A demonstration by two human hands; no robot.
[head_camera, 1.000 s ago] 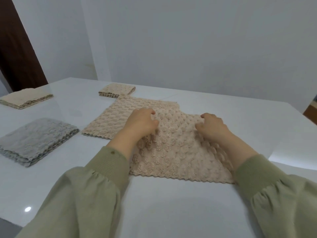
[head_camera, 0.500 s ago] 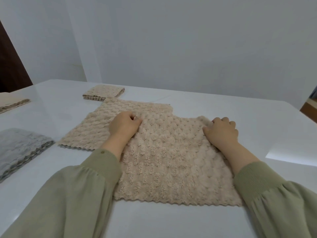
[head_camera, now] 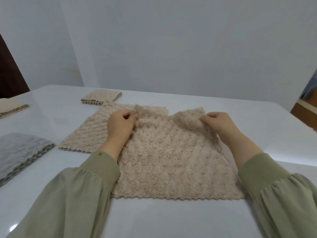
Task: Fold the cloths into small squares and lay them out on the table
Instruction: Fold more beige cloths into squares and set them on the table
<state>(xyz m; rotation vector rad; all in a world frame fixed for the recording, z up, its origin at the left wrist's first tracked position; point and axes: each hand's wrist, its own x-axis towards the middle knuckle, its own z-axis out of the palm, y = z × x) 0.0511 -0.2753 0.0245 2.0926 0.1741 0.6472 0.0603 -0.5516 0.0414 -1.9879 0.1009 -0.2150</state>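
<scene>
- Two hands: left hand point(head_camera: 120, 124) pinches the cloth's point(head_camera: 171, 160) far left corner, and right hand point(head_camera: 221, 124) grips its far right corner. Both corners are lifted.
- Cloth: beige, fluffy, bobbled, zigzag-edged, spread on the glossy white table point(head_camera: 171, 220), overlapping one matching flat cloth point(head_camera: 89, 134).
- One folded beige square point(head_camera: 102, 97) behind.
- One grey stack point(head_camera: 20, 152) and one cream stack point(head_camera: 12, 109), left.

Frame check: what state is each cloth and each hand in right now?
Front beige cloth: spread open, far corners lifted.
Left hand: pinches its far left corner.
Right hand: pinches its far right corner.
Second beige cloth: flat, partly under the front one.
Small beige square: folded, flat.
Grey cloth: layered, flat.
Cream cloth: layered, cut off by frame.
</scene>
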